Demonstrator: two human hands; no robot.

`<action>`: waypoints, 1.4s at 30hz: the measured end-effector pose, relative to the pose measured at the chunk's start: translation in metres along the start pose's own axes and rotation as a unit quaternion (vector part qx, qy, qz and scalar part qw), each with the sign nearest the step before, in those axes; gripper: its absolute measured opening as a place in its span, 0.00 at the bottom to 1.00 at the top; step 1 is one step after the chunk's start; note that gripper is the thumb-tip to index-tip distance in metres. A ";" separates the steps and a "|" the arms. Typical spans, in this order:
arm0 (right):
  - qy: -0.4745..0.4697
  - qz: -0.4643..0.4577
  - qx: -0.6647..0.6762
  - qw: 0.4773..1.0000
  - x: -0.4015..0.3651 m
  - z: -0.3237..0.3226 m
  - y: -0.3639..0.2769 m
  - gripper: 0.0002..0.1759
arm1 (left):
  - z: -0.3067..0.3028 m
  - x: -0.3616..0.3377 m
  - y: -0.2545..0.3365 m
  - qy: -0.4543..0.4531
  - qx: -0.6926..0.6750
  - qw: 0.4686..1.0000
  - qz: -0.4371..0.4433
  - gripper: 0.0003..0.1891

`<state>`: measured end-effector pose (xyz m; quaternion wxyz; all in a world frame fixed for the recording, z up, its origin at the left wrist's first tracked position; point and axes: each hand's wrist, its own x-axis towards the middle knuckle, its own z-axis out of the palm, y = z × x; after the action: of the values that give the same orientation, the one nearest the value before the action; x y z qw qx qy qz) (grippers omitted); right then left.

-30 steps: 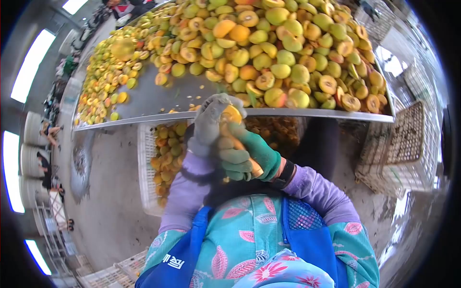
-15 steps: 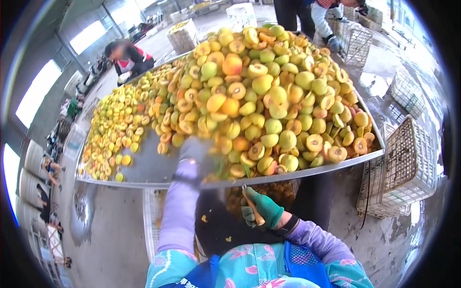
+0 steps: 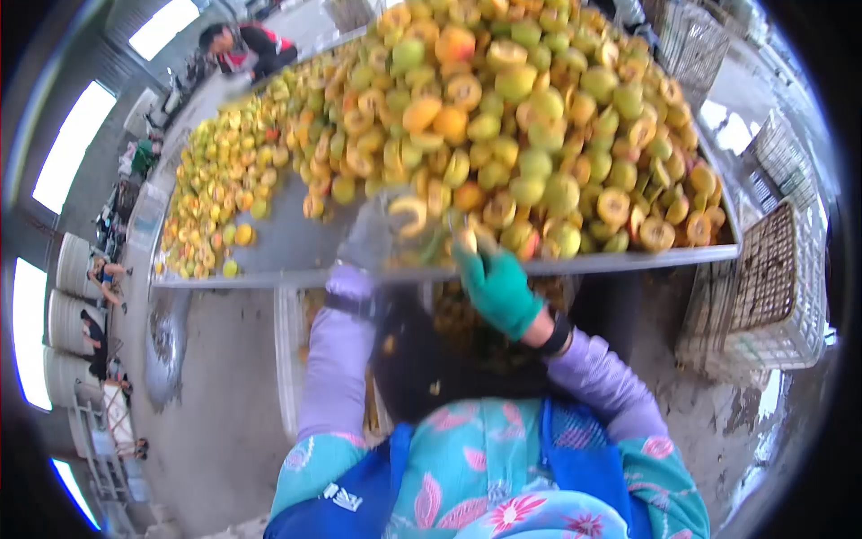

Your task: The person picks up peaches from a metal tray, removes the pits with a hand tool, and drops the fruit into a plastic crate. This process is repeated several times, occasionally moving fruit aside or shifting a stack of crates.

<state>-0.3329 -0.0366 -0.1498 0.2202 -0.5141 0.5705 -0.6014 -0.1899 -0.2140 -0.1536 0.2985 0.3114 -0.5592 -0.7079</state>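
Observation:
A heap of yellow-green apricots, many cut in half, covers the metal table in front of me. My left hand, in a grey glove, is blurred over the table near its front edge. An apricot half with its cut face showing sits at its fingertips. My right hand, in a green glove, is closed around a small knife with a wooden handle. It is at the table's front edge, close beside my left hand, with the blade toward the fruit.
White plastic crates stand on the floor at the right. Under the table is a container of fruit pieces. A person bends by the table's far left corner. White tubs line the left side.
My right hand has risen with the knife from below the table edge to beside my left hand. My left hand has an apricot half at its fingertips. The view has shifted.

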 end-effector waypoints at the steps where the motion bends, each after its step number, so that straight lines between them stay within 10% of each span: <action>1: 0.008 -0.083 -0.086 0.993 0.001 -0.002 -0.006 0.18 | 0.019 -0.020 0.009 0.034 -0.020 0.999 0.005 0.18; 3: -0.065 -0.011 -0.123 0.990 0.001 0.005 -0.001 0.18 | 0.054 -0.048 0.011 0.006 0.132 0.977 0.169 0.17; 5: -0.091 0.053 -0.133 0.986 -0.005 0.004 0.000 0.20 | 0.061 -0.044 -0.009 -0.030 -0.174 0.979 0.100 0.14; 16: -0.127 0.142 -0.037 0.981 -0.017 -0.001 0.009 0.23 | 0.085 -0.050 -0.028 0.103 0.169 0.962 0.189 0.19; 21: -0.121 0.160 0.042 0.979 -0.027 0.001 0.002 0.22 | 0.101 -0.055 -0.017 0.119 -0.051 0.989 0.070 0.12; 24: -0.097 0.184 0.121 0.971 -0.034 0.013 0.014 0.20 | 0.106 -0.053 -0.009 0.110 0.089 0.990 0.029 0.17; 25: -0.078 0.214 0.182 0.957 -0.035 0.015 0.013 0.18 | 0.091 -0.051 -0.029 0.173 0.278 0.922 0.207 0.16; 27: -0.099 0.053 0.126 0.986 -0.044 0.011 0.018 0.22 | 0.075 -0.046 -0.082 0.237 0.148 0.915 0.291 0.14; 29: -0.099 -0.042 0.083 0.991 -0.048 0.011 0.015 0.26 | 0.069 -0.033 -0.062 0.194 0.055 0.975 0.092 0.11; 31: -0.162 0.214 0.239 0.933 -0.038 0.002 -0.004 0.30 | 0.096 -0.046 0.004 0.066 0.304 0.945 0.101 0.11; 32: -0.158 0.340 0.295 0.879 -0.035 -0.002 -0.015 0.34 | 0.099 -0.043 0.017 0.032 0.259 0.965 -0.031 0.12; 35: -0.116 0.407 0.417 0.804 -0.028 -0.005 -0.026 0.31 | 0.115 -0.029 0.021 -0.053 0.347 0.929 0.118 0.13; 36: -0.079 0.351 0.384 0.850 -0.025 -0.002 -0.021 0.31 | 0.129 -0.028 0.016 0.084 0.193 0.977 0.017 0.14; 39: 0.013 0.230 0.331 0.915 -0.030 0.012 -0.014 0.31 | 0.133 -0.035 0.013 0.103 0.171 0.979 0.040 0.16; 42: 0.014 0.243 0.323 0.915 -0.029 0.014 -0.014 0.29 | 0.111 -0.024 0.002 -0.012 0.264 0.960 0.093 0.15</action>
<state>-0.3056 -0.0151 -0.1499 0.5057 -0.2522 0.4556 -0.6878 -0.2609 -0.1287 -0.1296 0.2634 0.3169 -0.7565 -0.5079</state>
